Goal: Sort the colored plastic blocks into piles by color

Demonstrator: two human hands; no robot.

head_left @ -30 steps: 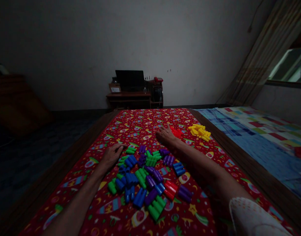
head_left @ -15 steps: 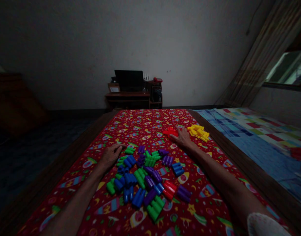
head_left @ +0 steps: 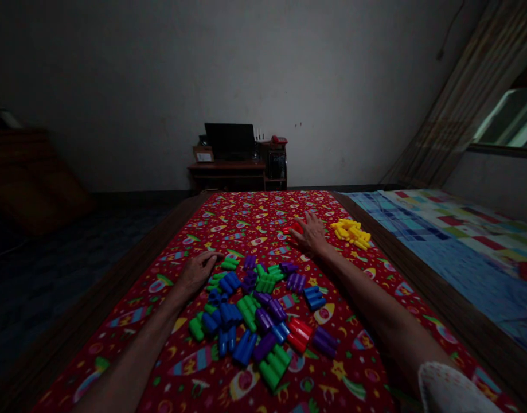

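A loose heap of green, blue and purple plastic blocks [head_left: 254, 310] lies on a red patterned cloth [head_left: 246, 223]. My left hand [head_left: 196, 272] rests flat on the cloth at the heap's left edge, fingers loosely curled beside a green block [head_left: 227, 263], holding nothing. My right hand [head_left: 311, 234] reaches far forward and lies with spread fingers over a small group of red blocks [head_left: 291, 229]. A pile of yellow blocks [head_left: 350, 232] sits just right of that hand. A lone red block [head_left: 298, 333] lies in the near part of the heap.
The cloth covers a long wooden-edged platform [head_left: 422, 275]. A blue checked and patchwork blanket [head_left: 444, 241] lies to the right. A low desk with a dark screen [head_left: 229, 141] stands at the far wall. A curtain and window are at the upper right. The room is dim.
My right hand swung from left of the red blocks towards the yellow pile, then back onto the red blocks. My left hand stayed in place.
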